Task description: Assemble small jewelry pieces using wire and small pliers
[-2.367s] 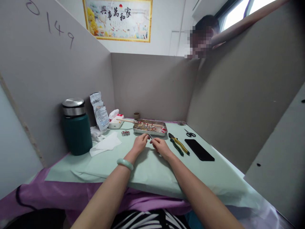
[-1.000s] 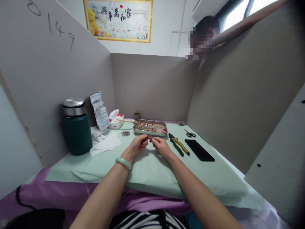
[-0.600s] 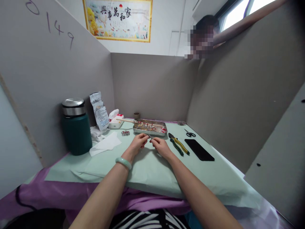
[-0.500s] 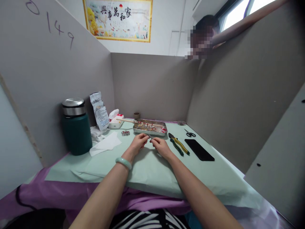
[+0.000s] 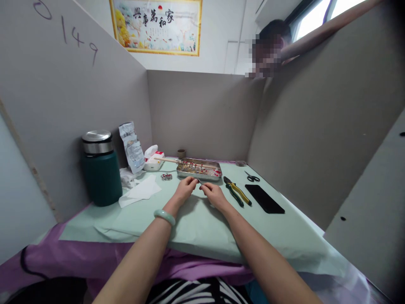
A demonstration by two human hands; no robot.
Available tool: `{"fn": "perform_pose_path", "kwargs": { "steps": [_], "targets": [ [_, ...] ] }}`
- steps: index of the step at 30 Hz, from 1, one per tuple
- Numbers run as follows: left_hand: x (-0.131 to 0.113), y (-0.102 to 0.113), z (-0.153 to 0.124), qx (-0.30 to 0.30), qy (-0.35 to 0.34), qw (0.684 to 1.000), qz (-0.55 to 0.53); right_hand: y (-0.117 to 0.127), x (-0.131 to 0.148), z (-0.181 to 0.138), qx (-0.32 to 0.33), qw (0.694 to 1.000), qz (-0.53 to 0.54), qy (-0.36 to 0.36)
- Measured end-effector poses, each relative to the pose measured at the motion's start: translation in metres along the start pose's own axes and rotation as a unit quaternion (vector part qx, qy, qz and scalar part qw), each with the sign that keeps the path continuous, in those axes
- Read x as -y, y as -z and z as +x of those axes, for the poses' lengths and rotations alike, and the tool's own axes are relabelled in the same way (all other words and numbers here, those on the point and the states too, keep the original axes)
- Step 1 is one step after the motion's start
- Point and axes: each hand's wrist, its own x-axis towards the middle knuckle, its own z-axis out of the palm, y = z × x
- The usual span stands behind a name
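My left hand (image 5: 186, 188), with a pale green bangle (image 5: 164, 217) on its wrist, is closed in a pinch. What its fingertips hold is too small to make out. Opposite it, my right hand (image 5: 214, 195) pinches a thin metal tool (image 5: 199, 181) whose tip points at the left fingertips. Just beyond both hands lies a metal tray (image 5: 200, 176) of small red, gold and silver beads, with a wooden stick (image 5: 167, 160) resting across it. A small heap of red and silver beads (image 5: 166, 177) sits left of the tray.
On the right lie pliers (image 5: 238, 192), scissors (image 5: 252, 177) and a black phone (image 5: 264, 199). A green flask (image 5: 101, 169), a foil pouch (image 5: 132, 147), tissues (image 5: 154, 158) and white paper (image 5: 141, 192) stand left. Grey partitions (image 5: 205, 112) surround the table; another person leans over the right one.
Almost nothing differs. Both hands stay together in front of the tray, with only a slight shift of the fingers and the thin tool.
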Motion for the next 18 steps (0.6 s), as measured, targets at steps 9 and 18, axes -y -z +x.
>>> {"fn": "perform_pose_path", "kwargs": {
  "steps": [9, 18],
  "targets": [
    [-0.002, -0.001, 0.000, 0.015, 0.010, 1.000, 0.015, 0.001, 0.000, -0.001, 0.010, 0.999, 0.028, -0.016],
    [-0.010, 0.009, -0.008, 0.152, 0.073, 0.952, -0.254, 0.003, 0.000, -0.003, 0.070, 0.986, 0.146, -0.031]
  ]
}}
